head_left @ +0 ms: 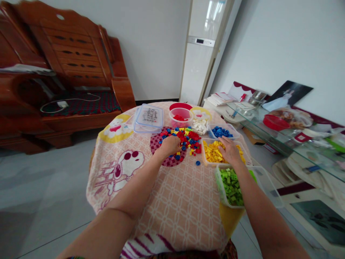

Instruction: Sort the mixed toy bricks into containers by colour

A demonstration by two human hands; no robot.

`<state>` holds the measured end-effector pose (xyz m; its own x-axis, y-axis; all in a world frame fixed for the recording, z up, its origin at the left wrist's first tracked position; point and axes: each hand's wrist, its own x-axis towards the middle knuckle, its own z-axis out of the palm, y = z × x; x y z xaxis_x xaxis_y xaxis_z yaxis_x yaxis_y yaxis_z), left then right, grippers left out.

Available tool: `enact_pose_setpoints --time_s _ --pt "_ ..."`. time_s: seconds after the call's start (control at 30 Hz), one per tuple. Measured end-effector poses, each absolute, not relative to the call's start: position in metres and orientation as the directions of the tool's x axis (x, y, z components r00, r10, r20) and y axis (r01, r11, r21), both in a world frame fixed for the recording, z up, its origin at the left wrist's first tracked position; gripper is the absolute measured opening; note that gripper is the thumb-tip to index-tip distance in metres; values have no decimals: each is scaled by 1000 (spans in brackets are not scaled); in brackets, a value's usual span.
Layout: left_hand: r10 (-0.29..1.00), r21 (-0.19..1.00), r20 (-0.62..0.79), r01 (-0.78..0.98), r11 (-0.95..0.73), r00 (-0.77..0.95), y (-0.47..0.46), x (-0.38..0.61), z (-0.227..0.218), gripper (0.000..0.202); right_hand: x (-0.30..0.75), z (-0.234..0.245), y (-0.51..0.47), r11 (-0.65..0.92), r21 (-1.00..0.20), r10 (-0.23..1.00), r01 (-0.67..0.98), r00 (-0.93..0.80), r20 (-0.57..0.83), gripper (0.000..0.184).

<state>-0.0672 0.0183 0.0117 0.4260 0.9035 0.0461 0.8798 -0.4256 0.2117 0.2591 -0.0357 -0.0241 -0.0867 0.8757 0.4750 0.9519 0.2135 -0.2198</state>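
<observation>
My left hand (171,145) is at the left side of a mixed pile of toy building bricks (190,138), red, blue and yellow. Its fingers are curled together, and whatever they pinch is hidden. Over a clear box of yellow bricks (212,153) lies my right hand (229,150), fingers stretched out toward the box's far side. Just behind that box stands a clear tray of blue bricks (221,131). Nearer to me, a box of green bricks (230,187) sits partly under my right forearm. White bricks (199,126) are heaped beyond the pile.
A round tub (181,117) with red bricks stands at the back of the cloth-covered table (178,201). Clear lids (149,118) lie at back left. One blue round brick (198,163) lies apart. A cluttered glass shelf (291,133) borders the right side; a wooden bench (72,61) is at left.
</observation>
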Motion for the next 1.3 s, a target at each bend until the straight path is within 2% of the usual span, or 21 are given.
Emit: enact_pose_setpoints --time_s 0.13,0.27,0.4,0.6,0.7,0.9,1.1,1.2,1.3 --pt "894 298 27 850 -434 447 19 -73 15 13 260 -26 -35 212 -228 873 950 -79 481 49" --pt "849 496 49 725 -478 527 22 -80 20 16 261 -27 -35 217 -232 873 948 -83 480 49" --pt "817 660 144 561 -500 559 21 -74 21 18 261 -27 -35 215 -225 876 950 -86 475 48" --pt "762 790 315 289 -541 566 5 -39 11 23 262 -27 -34 215 -212 879 953 -94 468 46" --pt "750 809 357 217 -546 558 -6 -20 2 24 262 -27 -34 201 -204 880 958 -85 467 45" --pt "702 770 403 197 -607 587 -20 -2 -8 21 260 -27 -35 205 -206 871 957 -83 483 45" --pt "680 761 435 163 -628 590 -18 -5 -4 30 260 -26 -35 205 -218 875 954 -78 477 46" --pt "715 743 424 238 -625 556 -7 -21 5 29 261 -27 -34 213 -223 874 951 -83 480 46" --pt "759 721 337 366 -589 557 8 -45 16 20 262 -28 -34 221 -224 870 949 -88 485 46"
